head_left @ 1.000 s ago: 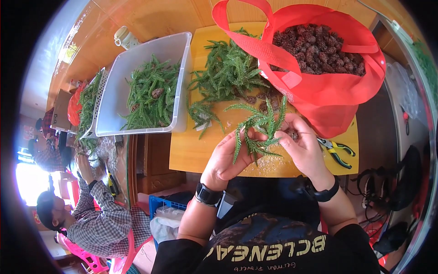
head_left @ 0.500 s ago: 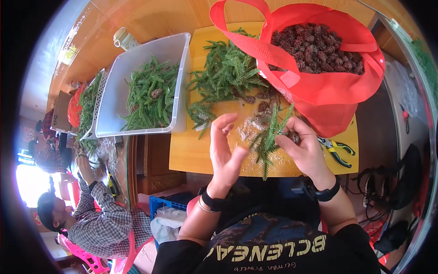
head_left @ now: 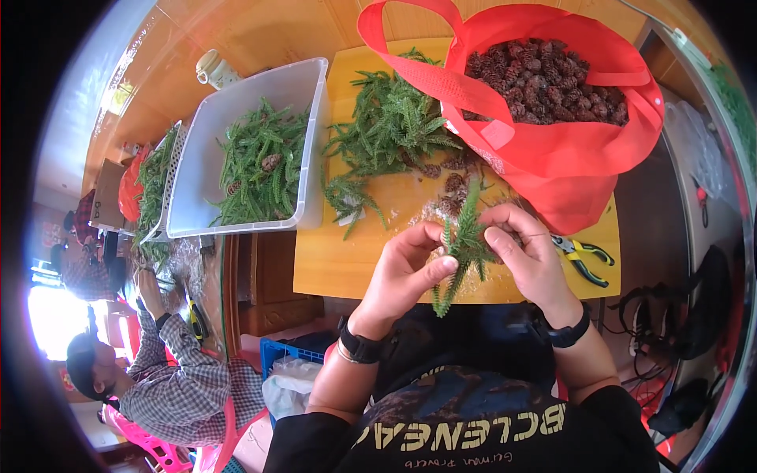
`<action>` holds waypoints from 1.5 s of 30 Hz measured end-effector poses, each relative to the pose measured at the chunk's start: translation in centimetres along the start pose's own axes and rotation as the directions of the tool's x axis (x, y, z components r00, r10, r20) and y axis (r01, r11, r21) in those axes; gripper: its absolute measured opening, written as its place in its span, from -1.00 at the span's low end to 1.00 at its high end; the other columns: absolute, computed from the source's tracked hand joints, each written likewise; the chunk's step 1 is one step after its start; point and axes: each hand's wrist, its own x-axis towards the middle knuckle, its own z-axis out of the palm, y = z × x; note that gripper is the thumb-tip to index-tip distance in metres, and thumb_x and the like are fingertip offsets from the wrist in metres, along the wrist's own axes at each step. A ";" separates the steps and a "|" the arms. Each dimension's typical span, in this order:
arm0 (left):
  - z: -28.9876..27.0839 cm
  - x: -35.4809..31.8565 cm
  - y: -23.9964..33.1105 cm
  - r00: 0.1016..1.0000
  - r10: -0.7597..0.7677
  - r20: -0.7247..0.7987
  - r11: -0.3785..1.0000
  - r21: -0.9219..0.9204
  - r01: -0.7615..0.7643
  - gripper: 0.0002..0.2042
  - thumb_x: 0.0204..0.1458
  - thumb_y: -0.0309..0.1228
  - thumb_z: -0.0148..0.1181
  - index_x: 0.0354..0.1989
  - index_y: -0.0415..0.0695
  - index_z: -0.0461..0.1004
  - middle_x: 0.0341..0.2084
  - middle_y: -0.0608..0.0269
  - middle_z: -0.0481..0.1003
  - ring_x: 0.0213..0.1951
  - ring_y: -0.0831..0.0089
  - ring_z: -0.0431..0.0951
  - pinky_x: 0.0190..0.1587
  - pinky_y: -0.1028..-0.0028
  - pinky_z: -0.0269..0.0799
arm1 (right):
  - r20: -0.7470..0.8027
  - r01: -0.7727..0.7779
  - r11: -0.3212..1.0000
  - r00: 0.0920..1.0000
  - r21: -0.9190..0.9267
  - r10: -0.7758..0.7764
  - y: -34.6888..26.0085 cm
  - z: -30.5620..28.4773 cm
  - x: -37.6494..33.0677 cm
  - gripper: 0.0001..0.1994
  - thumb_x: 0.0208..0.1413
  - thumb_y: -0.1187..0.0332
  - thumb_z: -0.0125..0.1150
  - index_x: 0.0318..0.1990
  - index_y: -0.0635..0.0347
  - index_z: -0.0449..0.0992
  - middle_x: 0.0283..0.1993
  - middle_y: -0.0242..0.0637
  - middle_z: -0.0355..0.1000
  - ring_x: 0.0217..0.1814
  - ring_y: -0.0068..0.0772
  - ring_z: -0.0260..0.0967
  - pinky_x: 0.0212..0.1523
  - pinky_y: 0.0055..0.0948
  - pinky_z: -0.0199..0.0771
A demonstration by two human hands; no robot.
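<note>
Over the front of the yellow table, my left hand [head_left: 408,272] pinches one side of a green pine sprig [head_left: 467,236]. Thumb and fingers of my right hand [head_left: 530,252] close on the sprig's other side. Something brown, which may be a pine cone, is mostly hidden behind the right fingers. Several loose pine cones [head_left: 454,184] lie just beyond my hands, among pale crumbs. Further back is a pile of green sprigs [head_left: 398,118]. Beside my right hand rest yellow-and-black pliers [head_left: 585,258].
A red bag [head_left: 560,154] full of pine cones [head_left: 544,83] stands at the back right. Left of the pile, a clear plastic bin [head_left: 193,169] holds sprigs with cones. A person in a checked shirt [head_left: 185,394] works at far left, near another pair of pliers [head_left: 195,317].
My left hand has moved right and closed on the sprig, having been open beside it. The sprig has turned somewhat in my right hand.
</note>
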 end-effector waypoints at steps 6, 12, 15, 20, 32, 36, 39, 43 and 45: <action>-0.3 -0.3 -0.1 0.994 -0.105 -0.030 0.987 -0.128 0.100 -0.84 0.03 -0.49 0.10 -0.21 -0.22 0.37 -0.28 0.38 0.43 -0.18 0.65 0.34 -0.09 0.61 0.24 | 0.015 0.087 0.978 0.996 -0.188 -0.086 0.4 0.0 -0.3 -0.82 0.04 0.51 0.06 -0.18 0.33 0.39 -0.39 -0.52 0.29 -0.46 -0.79 0.10 -0.46 -0.75 0.09; 0.5 -0.3 0.5 0.976 -0.215 -0.046 0.965 -0.166 0.205 -0.82 0.00 -0.54 0.10 -0.20 -0.23 0.34 -0.24 0.35 0.41 -0.15 0.62 0.34 -0.07 0.58 0.23 | 0.090 0.143 0.946 0.988 -0.292 -0.122 0.1 0.0 -0.2 -0.90 -0.02 0.50 0.15 -0.35 0.31 0.40 -0.45 -0.50 0.23 -0.49 -0.78 0.08 -0.51 -0.73 0.07; 1.1 -0.4 0.8 0.989 -0.146 0.014 0.989 0.036 0.145 -0.78 -0.06 -0.54 0.17 -0.23 -0.21 0.32 -0.26 0.39 0.40 -0.14 0.60 0.33 -0.06 0.58 0.22 | 0.059 0.072 0.956 0.997 -0.283 -0.057 0.2 0.1 -0.2 -0.90 -0.05 0.50 0.17 -0.46 0.28 0.36 -0.50 -0.50 0.19 -0.51 -0.78 0.08 -0.52 -0.72 0.06; 1.0 -0.3 -1.8 0.973 0.198 -0.120 0.796 0.599 -0.088 -0.68 -0.24 -0.60 0.23 -0.28 -0.21 0.28 -0.40 0.26 0.39 -0.27 0.50 0.40 -0.19 0.52 0.31 | -0.003 0.153 0.911 0.986 -0.382 -0.167 0.9 0.3 -0.2 -0.87 -0.06 0.49 0.16 -0.51 0.26 0.32 -0.53 -0.51 0.17 -0.54 -0.77 0.04 -0.54 -0.69 0.04; 0.7 -0.1 -1.7 0.924 0.378 -0.053 0.741 0.616 -0.267 -0.66 -0.28 -0.76 0.09 -0.25 -0.25 0.28 -0.31 0.30 0.33 -0.27 0.56 0.29 -0.10 0.58 0.22 | -0.015 0.024 0.971 0.999 -0.236 -0.028 0.5 0.6 -0.8 -0.89 0.02 0.45 0.12 -0.46 0.24 0.33 -0.50 -0.56 0.17 -0.48 -0.80 0.01 -0.50 -0.71 0.01; 1.0 -0.1 -1.6 0.905 0.413 -0.102 0.824 0.466 -0.323 -0.73 -0.22 -0.68 0.16 -0.27 -0.26 0.35 -0.39 0.28 0.37 -0.34 0.52 0.36 -0.23 0.56 0.30 | -0.011 -0.025 0.995 1.000 -0.099 0.024 0.7 0.8 -0.9 -0.91 0.04 0.47 0.08 -0.44 0.24 0.33 -0.50 -0.55 0.16 -0.46 -0.80 0.01 -0.48 -0.72 0.02; 1.3 -0.3 -1.4 0.933 0.324 -0.154 0.930 0.235 -0.284 -0.76 -0.13 -0.66 0.13 -0.24 -0.26 0.34 -0.35 0.30 0.37 -0.27 0.53 0.38 -0.18 0.56 0.32 | -0.016 0.029 0.988 0.999 -0.152 -0.032 0.8 0.7 -0.9 -0.93 0.05 0.50 0.06 -0.43 0.25 0.32 -0.49 -0.54 0.17 -0.45 -0.78 0.02 -0.46 -0.72 0.04; 1.3 -0.4 -0.8 0.971 0.165 -0.171 0.984 -0.032 -0.173 -0.80 -0.06 -0.66 0.10 -0.22 -0.26 0.34 -0.31 0.29 0.40 -0.24 0.55 0.43 -0.15 0.56 0.36 | -0.003 0.130 0.957 0.991 -0.258 -0.135 0.7 0.5 -1.0 -0.93 0.04 0.51 0.08 -0.43 0.27 0.33 -0.51 -0.54 0.18 -0.48 -0.77 0.04 -0.47 -0.71 0.06; 1.0 -0.4 -0.9 0.973 0.155 -0.173 0.986 -0.028 -0.162 -0.80 -0.06 -0.67 0.10 -0.23 -0.27 0.36 -0.30 0.27 0.42 -0.26 0.54 0.45 -0.15 0.56 0.38 | -0.001 0.153 0.950 0.987 -0.271 -0.159 0.6 0.6 -1.0 -0.93 0.03 0.51 0.09 -0.43 0.27 0.33 -0.52 -0.54 0.18 -0.49 -0.76 0.05 -0.48 -0.71 0.07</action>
